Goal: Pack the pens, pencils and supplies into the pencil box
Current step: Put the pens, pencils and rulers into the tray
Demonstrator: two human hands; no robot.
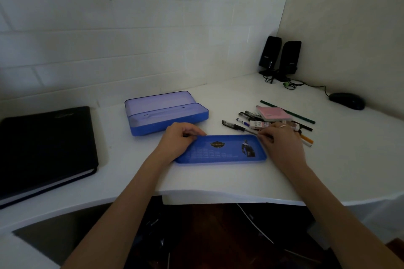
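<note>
The blue pencil box (168, 119) stands open on the white desk, its pale lid tilted up at the back. In front of it lies a flat blue tray (220, 152) with a printed logo. My left hand (178, 138) grips the tray's far left corner. My right hand (283, 142) pinches its far right corner, fingers resting over the end of a black pen (232, 126). Behind my right hand lies a pile of several pens (249, 114), a pink pad (273, 113), a small labelled eraser (259, 124), a green pencil (288, 112) and an orange-tipped pen (307, 139).
A thick black binder (43, 148) lies at the left of the desk. Two black speakers (281, 59) with cables stand in the back right corner, and a black mouse (347, 101) sits beside them. The desk's front edge (218, 197) runs just below the tray.
</note>
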